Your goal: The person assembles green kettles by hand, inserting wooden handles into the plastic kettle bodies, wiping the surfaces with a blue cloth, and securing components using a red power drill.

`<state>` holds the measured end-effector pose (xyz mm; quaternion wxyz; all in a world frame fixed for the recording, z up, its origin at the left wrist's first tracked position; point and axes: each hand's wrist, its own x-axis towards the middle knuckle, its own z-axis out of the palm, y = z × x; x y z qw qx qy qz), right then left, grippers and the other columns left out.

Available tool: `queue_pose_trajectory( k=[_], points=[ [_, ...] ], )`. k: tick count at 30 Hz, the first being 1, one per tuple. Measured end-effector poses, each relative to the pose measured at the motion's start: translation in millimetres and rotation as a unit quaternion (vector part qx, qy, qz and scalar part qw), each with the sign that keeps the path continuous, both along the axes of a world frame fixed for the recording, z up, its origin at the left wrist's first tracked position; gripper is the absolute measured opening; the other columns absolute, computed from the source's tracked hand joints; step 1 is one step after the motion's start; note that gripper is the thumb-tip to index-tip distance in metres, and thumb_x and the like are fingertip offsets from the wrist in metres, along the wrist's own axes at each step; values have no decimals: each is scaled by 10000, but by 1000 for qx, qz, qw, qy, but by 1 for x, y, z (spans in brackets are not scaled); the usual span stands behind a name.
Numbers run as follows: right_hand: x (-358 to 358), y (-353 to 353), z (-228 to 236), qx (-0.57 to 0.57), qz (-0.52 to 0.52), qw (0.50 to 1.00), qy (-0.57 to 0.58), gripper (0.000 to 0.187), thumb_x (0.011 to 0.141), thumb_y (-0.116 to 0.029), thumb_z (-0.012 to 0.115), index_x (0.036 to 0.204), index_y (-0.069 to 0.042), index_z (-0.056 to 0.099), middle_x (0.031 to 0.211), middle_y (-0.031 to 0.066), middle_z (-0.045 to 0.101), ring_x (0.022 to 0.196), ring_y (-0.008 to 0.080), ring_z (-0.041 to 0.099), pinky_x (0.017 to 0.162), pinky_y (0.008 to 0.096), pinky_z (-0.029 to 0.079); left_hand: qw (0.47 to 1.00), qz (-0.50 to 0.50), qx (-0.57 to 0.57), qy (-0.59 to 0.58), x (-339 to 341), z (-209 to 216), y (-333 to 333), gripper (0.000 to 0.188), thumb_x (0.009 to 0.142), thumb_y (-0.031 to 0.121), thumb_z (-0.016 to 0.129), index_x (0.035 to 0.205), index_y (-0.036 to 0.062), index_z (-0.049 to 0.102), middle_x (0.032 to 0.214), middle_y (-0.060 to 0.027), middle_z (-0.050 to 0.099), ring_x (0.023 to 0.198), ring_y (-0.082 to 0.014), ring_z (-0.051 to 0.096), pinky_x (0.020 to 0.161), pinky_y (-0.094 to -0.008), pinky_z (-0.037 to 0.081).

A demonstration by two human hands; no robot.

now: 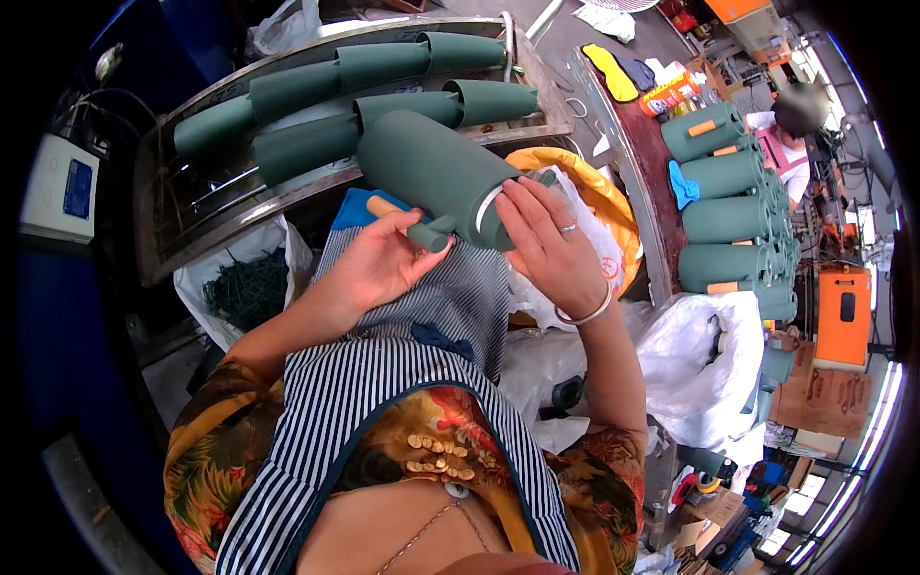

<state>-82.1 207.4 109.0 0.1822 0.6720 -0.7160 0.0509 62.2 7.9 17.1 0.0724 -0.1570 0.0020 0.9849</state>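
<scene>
A large dark green cylinder with a white ring near its closer end lies tilted in front of me. My right hand is closed around that closer end, fingers laid over the rim. Just left of it, my left hand pinches a short green stub. A tan-orange rod sticks out beside the left fingertips. Whether the stub is joined to the cylinder I cannot tell. Beyond, two rows of nested green cylinders lie in a metal-edged tray.
At right, a dark red table carries several green cylinders with orange parts, a spray can and a blue cloth. White sacks and a yellow bag stand nearby. Another person is beyond the table.
</scene>
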Motion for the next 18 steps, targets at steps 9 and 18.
queue_pose_trajectory(
  k=[9,18],
  points=[
    [11,-25,-34,-97,-203,973,-61,859,775,-593,582,1389,-12,433,1267,173,521,1156,365,501,913,459,435,998,60,-16,-26,-2,-3,-7,212,907,100,576,1088,-6,546,1166,-176,560,1117,-303,564,962,-381,531],
    [20,-50,-40,-312,-106,763,-556,725,935,-226,596,1488,0,186,1303,217,513,1200,290,522,999,366,419,979,153,-126,-39,-7,-21,13,119,886,30,575,993,63,532,1031,-71,566,1056,-249,588,960,-421,511]
  ],
)
